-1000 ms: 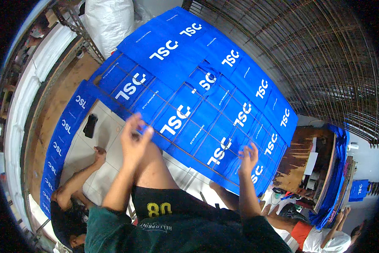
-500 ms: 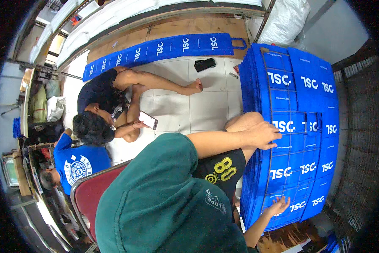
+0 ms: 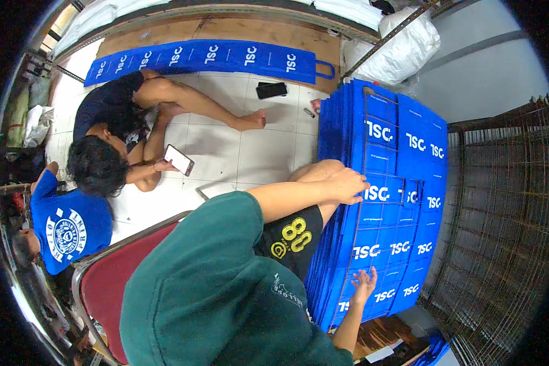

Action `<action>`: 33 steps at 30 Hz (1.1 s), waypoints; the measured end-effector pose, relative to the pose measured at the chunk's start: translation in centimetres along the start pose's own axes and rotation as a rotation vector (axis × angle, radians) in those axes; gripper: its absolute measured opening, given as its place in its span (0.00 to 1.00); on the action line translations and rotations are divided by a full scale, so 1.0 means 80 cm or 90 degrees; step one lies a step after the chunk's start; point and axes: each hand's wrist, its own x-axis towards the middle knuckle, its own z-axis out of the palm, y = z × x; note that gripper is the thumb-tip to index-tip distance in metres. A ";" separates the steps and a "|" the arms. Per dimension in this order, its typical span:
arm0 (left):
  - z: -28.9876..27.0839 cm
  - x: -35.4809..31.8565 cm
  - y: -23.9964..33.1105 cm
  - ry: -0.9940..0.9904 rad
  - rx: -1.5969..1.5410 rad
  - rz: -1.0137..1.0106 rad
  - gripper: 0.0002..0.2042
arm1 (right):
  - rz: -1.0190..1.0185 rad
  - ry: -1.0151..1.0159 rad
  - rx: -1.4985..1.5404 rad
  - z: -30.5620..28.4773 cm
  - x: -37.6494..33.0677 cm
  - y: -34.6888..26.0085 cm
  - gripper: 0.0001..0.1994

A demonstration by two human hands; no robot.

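A tall stack of flat blue fabric bags (image 3: 381, 222) with white lettering stands before my knees. Thin brown wires cross its top in a grid. My left hand (image 3: 347, 185) lies over my bare knee, its bent fingers loosely apart and their tips at the near edge of the stack. Nothing shows in that hand, though its palm is hidden. Lower in the view, my right hand (image 3: 364, 284) is open over the top bags, fingers spread and pointing up, holding nothing. Whether it touches the bags I cannot tell.
A seated person (image 3: 112, 140) holds a phone (image 3: 179, 160); another in a blue shirt (image 3: 72, 229) is behind my red chair (image 3: 119, 274). A row of blue bags (image 3: 189, 67) lies on brown board. A black phone (image 3: 271, 90) rests on tiles. Wire racks (image 3: 494, 213) stand right.
The whole view has shifted, so most things appear further left. My right hand has turned, its fingers now pointing up rather than right. My left hand stays at the stack's near edge.
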 end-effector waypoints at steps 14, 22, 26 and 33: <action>-0.008 -0.007 0.019 -0.040 0.005 -0.032 0.22 | 0.051 0.079 0.043 -0.007 -0.055 0.012 0.31; -0.036 0.011 0.022 -0.127 -0.005 -0.030 0.22 | -0.285 0.592 0.034 -0.161 -0.122 0.052 0.44; 0.008 0.020 0.021 -0.030 -0.183 -0.048 0.22 | -0.284 0.876 0.050 -0.214 -0.257 -0.017 0.44; 0.000 0.001 0.027 -0.113 -0.122 -0.056 0.20 | -0.392 1.508 0.157 -0.410 -0.539 0.017 0.45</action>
